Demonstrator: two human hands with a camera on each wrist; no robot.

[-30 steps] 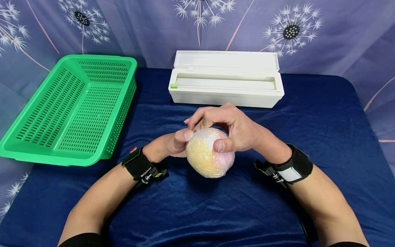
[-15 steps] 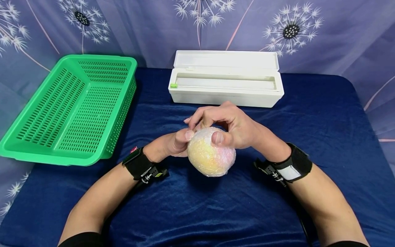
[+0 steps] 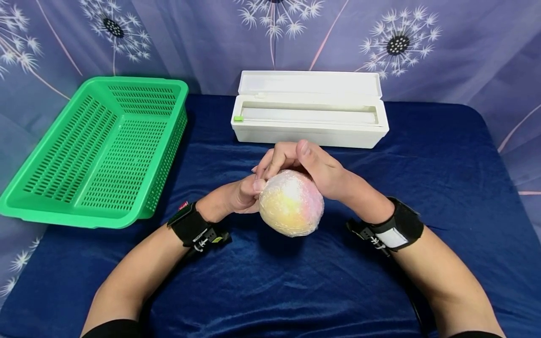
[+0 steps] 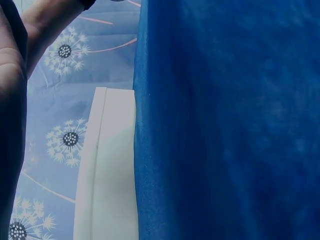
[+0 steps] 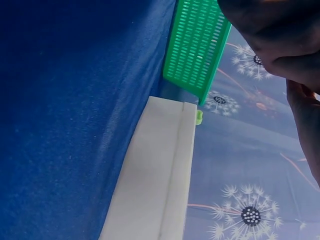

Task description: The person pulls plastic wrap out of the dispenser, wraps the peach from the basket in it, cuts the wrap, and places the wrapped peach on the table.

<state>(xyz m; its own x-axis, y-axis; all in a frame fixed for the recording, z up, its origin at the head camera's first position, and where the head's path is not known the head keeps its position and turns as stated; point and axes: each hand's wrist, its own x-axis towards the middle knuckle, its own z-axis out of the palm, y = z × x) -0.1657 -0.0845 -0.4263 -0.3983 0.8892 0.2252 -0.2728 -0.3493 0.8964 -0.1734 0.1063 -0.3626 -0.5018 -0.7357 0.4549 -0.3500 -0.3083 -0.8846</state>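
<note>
A round, yellow-and-pink fruit [image 3: 291, 204] wrapped in crinkled clear film is held above the table in the head view; its exact kind is unclear. At its left side my left hand [image 3: 243, 195] grips it, the thumb at the film's edge and the other fingers mostly hidden behind. My right hand [image 3: 319, 169] arches over the far right side, fingers curled against the film near the left thumb. The right thumb is raised off the fruit. Only dark, partial portions of the hands show in the wrist views, and the fruit cannot be made out there.
Behind the hands stands a white cling film dispenser [image 3: 310, 135], lid up, a roll inside and a green slider [image 3: 238, 119] at its left end. A green slotted basket [image 3: 162, 188] is at the left. Dark blue cloth [image 3: 270, 291] covers the table; a dandelion-print curtain hangs behind.
My right thumb has lifted from the fruit's near face and now points up. The fruit has turned a little and shifted slightly up and right. My left hand has stayed nearly still.
</note>
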